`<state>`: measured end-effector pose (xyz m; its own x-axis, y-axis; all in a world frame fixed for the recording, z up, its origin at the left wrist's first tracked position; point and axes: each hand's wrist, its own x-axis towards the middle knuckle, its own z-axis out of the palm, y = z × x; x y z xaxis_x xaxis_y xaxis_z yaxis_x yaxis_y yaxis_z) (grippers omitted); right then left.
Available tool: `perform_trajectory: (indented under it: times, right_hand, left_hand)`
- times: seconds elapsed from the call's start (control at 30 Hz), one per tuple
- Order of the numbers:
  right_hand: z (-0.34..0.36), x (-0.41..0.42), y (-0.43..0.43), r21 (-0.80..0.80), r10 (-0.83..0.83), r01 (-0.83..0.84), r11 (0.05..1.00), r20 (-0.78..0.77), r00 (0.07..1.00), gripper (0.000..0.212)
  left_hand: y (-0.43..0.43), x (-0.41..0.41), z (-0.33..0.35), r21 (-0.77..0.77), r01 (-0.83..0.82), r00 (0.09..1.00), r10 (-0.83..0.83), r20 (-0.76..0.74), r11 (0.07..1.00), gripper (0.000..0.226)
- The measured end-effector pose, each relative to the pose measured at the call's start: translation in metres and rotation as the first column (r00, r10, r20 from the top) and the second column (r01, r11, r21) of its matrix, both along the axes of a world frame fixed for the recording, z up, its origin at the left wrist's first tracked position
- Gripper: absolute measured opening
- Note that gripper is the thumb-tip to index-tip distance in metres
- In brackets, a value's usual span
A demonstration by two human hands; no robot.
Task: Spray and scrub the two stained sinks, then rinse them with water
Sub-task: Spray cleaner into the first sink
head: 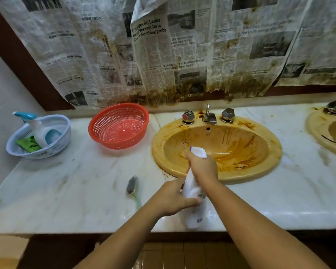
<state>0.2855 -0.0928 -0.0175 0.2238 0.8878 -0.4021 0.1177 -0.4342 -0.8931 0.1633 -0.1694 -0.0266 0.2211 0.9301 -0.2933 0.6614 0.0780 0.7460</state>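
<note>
My right hand (203, 167) is wrapped round the neck of the white spray bottle (192, 190), up by the trigger. My left hand (173, 198) grips its body lower down. The nozzle (199, 152) points to 12 o'clock, over the near rim of the stained yellow sink (241, 146), whose bowl is streaked brown. The second sink (330, 133) sits at 2 o'clock. A scrub brush (132, 186) lies on the marble worktop (85, 181) at 9 o'clock from my left hand.

The nozzle sits low and close to the rim, so I reckon a squeeze could wet the worktop or miss the far stains by the tap (209, 116).

My trigger finger is hidden, the bottle's label is blurred, and the frame edge cuts off most of the second sink. I cannot tell if any spray is leaving.
</note>
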Motion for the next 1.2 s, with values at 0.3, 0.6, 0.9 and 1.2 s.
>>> perform_trajectory:
  times: [0.3,0.6,0.9,1.2]
  right_hand:
    - [0.003,0.034,0.021,-0.049,0.041,-0.043,0.998,-0.047,0.998,0.026]
    - [0.014,0.064,0.029,-0.036,0.046,-0.048,0.998,-0.060,0.997,0.021]
    - [0.017,0.086,0.028,-0.053,0.088,-0.093,0.994,-0.086,0.992,0.026]
    - [0.017,0.107,0.036,0.002,0.086,-0.086,0.996,-0.042,0.995,0.029]
  left_hand:
    - [0.015,0.042,-0.001,-0.013,-0.161,0.987,0.160,-0.028,0.987,0.040]
    - [0.031,0.068,0.004,0.005,-0.141,0.990,0.141,-0.016,0.990,0.050]
    - [0.036,0.085,0.003,-0.008,-0.086,0.996,0.086,-0.021,0.996,0.056]
    - [0.047,0.105,0.009,0.011,-0.063,0.997,0.064,-0.031,0.998,0.055]
